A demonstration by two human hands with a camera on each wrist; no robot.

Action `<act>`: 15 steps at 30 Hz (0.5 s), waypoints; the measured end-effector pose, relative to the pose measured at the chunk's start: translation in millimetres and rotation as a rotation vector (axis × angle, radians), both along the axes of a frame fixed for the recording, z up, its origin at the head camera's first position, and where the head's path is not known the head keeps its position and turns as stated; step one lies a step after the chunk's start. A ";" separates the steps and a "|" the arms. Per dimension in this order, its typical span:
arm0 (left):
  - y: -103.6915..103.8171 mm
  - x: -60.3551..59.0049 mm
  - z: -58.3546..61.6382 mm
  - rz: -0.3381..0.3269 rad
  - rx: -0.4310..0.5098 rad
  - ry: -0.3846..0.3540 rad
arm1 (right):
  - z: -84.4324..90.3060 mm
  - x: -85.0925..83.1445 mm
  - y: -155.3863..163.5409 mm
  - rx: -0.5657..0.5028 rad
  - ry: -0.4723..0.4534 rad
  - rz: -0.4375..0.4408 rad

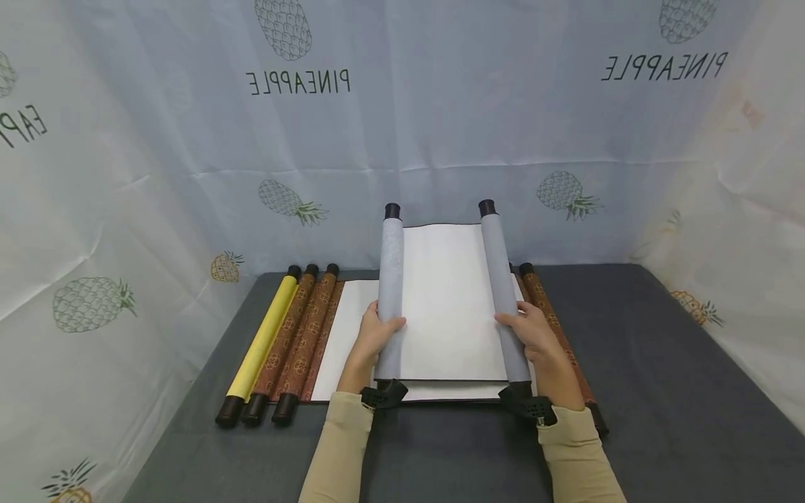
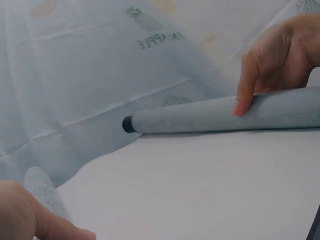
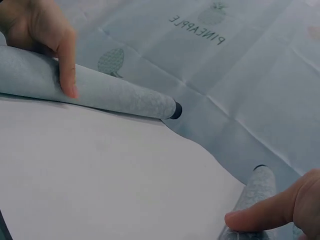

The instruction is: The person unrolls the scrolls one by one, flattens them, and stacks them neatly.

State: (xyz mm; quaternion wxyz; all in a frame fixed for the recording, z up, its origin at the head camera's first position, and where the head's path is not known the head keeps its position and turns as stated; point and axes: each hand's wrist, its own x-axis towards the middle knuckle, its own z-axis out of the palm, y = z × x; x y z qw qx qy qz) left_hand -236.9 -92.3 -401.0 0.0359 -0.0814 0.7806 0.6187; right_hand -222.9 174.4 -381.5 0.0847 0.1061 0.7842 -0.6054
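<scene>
Both hands hold a grey-blue hanging scroll, its white sheet (image 1: 448, 300) spread between two rollers with dark end caps. My left hand (image 1: 372, 334) grips the left roller (image 1: 391, 279), thumb across its front. On the other side my right hand (image 1: 534, 328) grips the right roller (image 1: 499, 262) the same way. Beneath it lies a brown patterned scroll, partly unrolled, with its white sheet (image 1: 346, 328) showing to the left. The left wrist view shows the right thumb and fingers around the far roller (image 2: 190, 115). In the right wrist view, the left hand (image 3: 47, 32) wraps the opposite roller.
A yellow scroll (image 1: 264, 342) and a brown patterned scroll (image 1: 279, 349) lie rolled up at the left of the dark grey table (image 1: 679, 377). Another brown roll (image 1: 560, 335) lies behind the right forearm. Pineapple-print cloth (image 1: 440, 126) hangs at the back and sides.
</scene>
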 end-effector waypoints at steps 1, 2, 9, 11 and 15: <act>1.2 -0.3 -0.4 0.007 0.002 0.002 | 0.4 0.2 -1.4 -0.007 0.003 0.000; 2.3 -0.7 -0.9 0.016 0.004 0.009 | 0.6 0.3 -2.9 -0.011 0.003 -0.004; 6.5 -0.3 -2.7 0.070 0.022 0.053 | 0.8 0.2 -8.3 -0.022 -0.012 -0.053; 6.9 0.5 -2.3 0.067 0.034 0.056 | 0.7 0.2 -8.3 -0.026 -0.012 -0.071; 8.4 2.1 -1.3 0.057 0.057 0.056 | -0.5 -0.8 -6.3 -0.025 -0.008 -0.094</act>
